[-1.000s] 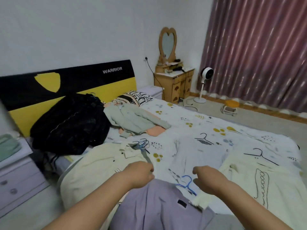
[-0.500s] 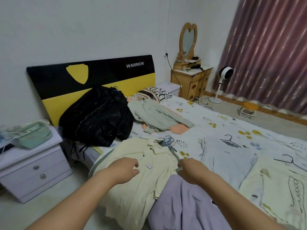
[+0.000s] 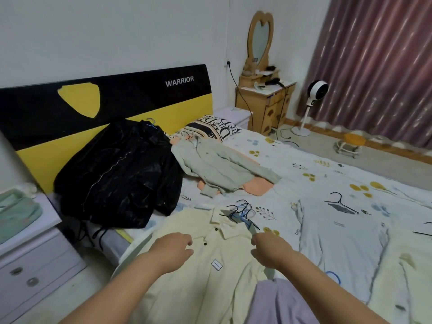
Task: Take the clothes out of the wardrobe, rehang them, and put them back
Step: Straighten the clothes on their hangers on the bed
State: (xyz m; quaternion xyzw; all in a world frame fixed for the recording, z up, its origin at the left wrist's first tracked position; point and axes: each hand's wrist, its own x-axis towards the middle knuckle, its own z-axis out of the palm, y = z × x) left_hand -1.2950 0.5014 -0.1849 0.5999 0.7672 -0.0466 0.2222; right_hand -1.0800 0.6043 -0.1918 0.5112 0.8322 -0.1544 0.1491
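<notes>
Left hand point(image 3: 171, 247) hovers over the cream shirt point(image 3: 201, 272) with fingers loosely curled, grasping nothing. Right hand point(image 3: 271, 250) sits at the shirt's right shoulder; whether it pinches fabric cannot be told. Shirt lies flat, collar up, on the bed point(image 3: 304, 169), probably spread so a hanger can go in. Loose hangers point(image 3: 242, 212) lie just beyond the collar, within reach. Beyond the shirt: black jacket point(image 3: 119, 174) against the headboard point(image 3: 93, 101), green garment point(image 3: 219, 169) near the pillow. Right of the shirt, a pale blue garment point(image 3: 339, 230). Curtained bedroom; wardrobe not in view.
</notes>
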